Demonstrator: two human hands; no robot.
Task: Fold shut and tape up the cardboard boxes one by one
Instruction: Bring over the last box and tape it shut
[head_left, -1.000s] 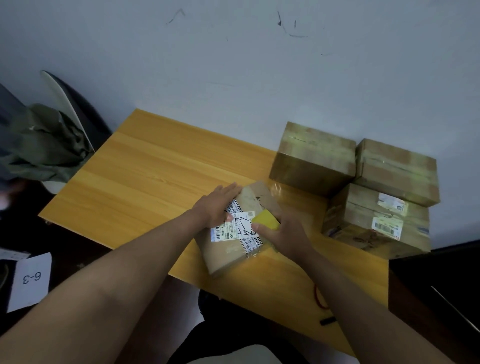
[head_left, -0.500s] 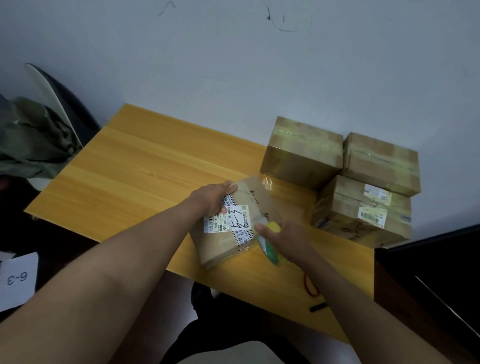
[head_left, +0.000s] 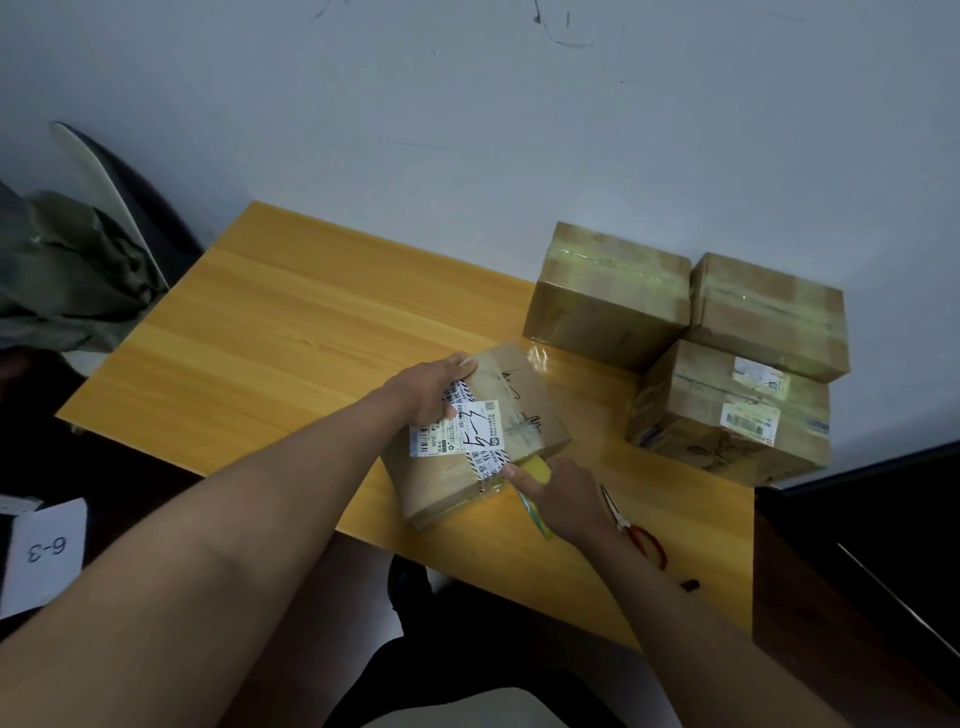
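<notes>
A small cardboard box with white shipping labels lies closed near the front edge of the wooden table. My left hand grips its far left edge, thumb on the label. My right hand holds a yellow-green roll of tape against the box's near right side, with clear tape running over the box top. Three taped boxes stand grouped at the back right.
Red-handled scissors lie on the table just right of my right wrist. A dark cabinet borders the table's right side. A chair with green cloth stands at the left. A paper marked 6-3 lies on the floor.
My right hand has drawn the tape roll from the box top down over its near right edge. The left hand has kept its hold on the box.
</notes>
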